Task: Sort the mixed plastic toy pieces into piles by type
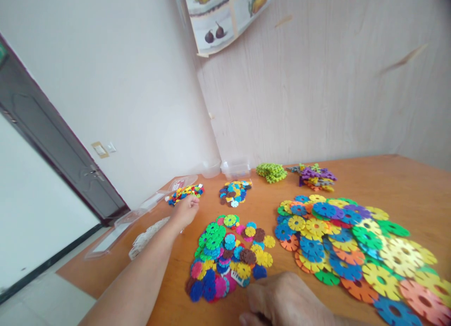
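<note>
My left hand [185,212] reaches forward over the orange-brown table, its fingers bent together beside a heap of small red, yellow and blue plastic pieces [186,191]. Whether anything is between those fingertips is hidden. Close to me, my right hand [283,298] is curled with knuckles up, and what its fingers hold, if anything, is out of sight. Just beyond it spreads a pile of small notched plastic discs [225,255] in green, blue, pink, brown and yellow, with a white label among them. Larger flower-shaped discs [338,241] lie heaped on the right.
Farther back are another disc pile [234,192], green interlocking pieces [271,172] and a purple-grey heap [317,177]. Clear plastic containers [236,168] stand by the wall. White pieces [146,239] and clear lids [112,234] lie along the left table edge.
</note>
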`<state>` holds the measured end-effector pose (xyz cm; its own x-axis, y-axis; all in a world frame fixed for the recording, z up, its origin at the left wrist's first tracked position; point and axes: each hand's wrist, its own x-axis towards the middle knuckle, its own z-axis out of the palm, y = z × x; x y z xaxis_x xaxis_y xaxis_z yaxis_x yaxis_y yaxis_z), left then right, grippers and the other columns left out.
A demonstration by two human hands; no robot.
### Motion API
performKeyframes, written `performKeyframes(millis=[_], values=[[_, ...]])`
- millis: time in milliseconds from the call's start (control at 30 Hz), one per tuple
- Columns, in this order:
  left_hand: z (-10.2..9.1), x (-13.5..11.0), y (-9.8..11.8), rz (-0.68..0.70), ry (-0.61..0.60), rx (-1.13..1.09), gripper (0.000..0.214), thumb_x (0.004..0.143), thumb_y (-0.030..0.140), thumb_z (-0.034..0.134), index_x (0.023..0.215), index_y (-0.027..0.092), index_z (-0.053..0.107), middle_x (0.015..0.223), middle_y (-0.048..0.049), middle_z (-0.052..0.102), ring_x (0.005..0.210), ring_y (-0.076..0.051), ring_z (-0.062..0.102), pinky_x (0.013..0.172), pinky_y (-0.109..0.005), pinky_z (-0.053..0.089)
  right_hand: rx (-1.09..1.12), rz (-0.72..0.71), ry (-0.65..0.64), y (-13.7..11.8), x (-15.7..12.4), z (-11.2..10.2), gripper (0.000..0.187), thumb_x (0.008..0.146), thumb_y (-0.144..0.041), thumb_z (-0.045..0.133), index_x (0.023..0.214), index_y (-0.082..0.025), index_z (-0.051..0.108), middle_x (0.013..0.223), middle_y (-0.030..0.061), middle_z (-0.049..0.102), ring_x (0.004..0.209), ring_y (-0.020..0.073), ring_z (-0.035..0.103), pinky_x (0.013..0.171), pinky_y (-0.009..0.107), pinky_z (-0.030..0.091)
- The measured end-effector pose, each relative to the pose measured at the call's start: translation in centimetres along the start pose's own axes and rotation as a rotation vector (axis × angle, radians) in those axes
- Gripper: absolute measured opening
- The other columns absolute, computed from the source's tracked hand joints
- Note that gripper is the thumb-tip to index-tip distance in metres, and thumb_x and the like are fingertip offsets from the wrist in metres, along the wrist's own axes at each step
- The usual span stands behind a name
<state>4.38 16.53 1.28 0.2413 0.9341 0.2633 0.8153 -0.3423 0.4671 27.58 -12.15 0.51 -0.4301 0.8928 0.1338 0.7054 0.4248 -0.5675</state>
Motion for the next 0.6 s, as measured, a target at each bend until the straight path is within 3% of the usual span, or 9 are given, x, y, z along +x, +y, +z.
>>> performKeyframes(millis=[100, 267, 400, 600], values=[[0.5, -1.3, 3.1, 0.164, -0.190, -0.132, 0.016, 0.079, 0.026, 0.055, 0.089, 0.018, 0.065, 0.092, -0.0034, 0.071, 0.086, -0.017, 0.065, 0.081, -0.027, 0.050, -0.015, 0.015, -0.010, -0.1, -0.1, -0.1, 0.020, 0.086, -0.030, 0.057, 0.070, -0.018, 0.057, 0.066, -0.0025, 0.060, 0.054, 0.0072, 0.047, 0.047, 0.019, 0.028], [0.8, -4.1, 7.6, 0.320, -0.445, -0.134, 0.018, 0.078, 0.028, 0.058, 0.088, 0.017, 0.068, 0.079, -0.0017, 0.068, 0.072, -0.015, 0.062, 0.064, -0.023, 0.047, -0.026, 0.014, -0.013, -0.3, -0.2, -0.2, 0.021, 0.086, -0.029, 0.056, 0.069, -0.018, 0.058, 0.070, -0.0009, 0.065, 0.058, 0.0082, 0.052, 0.049, 0.019, 0.030], [0.8, -5.4, 9.3, 0.475, -0.498, -0.068, 0.015, 0.074, 0.021, 0.061, 0.084, 0.017, 0.071, 0.080, -0.0030, 0.066, 0.072, -0.014, 0.060, 0.064, -0.022, 0.045, -0.034, -0.004, -0.012, -0.3, -0.2, -0.3, 0.018, 0.086, -0.027, 0.056, 0.071, -0.018, 0.060, 0.073, -0.0006, 0.067, 0.060, 0.0088, 0.055, 0.051, 0.019, 0.032], [0.9, -5.8, 9.8, 0.514, -0.472, -0.006, 0.014, 0.071, 0.022, 0.065, 0.082, 0.019, 0.072, 0.077, -0.0028, 0.066, 0.071, -0.015, 0.059, 0.061, -0.022, 0.043, -0.035, 0.008, -0.007, -0.5, -0.3, -0.2, 0.017, 0.086, -0.028, 0.055, 0.072, -0.019, 0.060, 0.074, 0.0003, 0.067, 0.062, 0.0103, 0.057, 0.052, 0.019, 0.033]])
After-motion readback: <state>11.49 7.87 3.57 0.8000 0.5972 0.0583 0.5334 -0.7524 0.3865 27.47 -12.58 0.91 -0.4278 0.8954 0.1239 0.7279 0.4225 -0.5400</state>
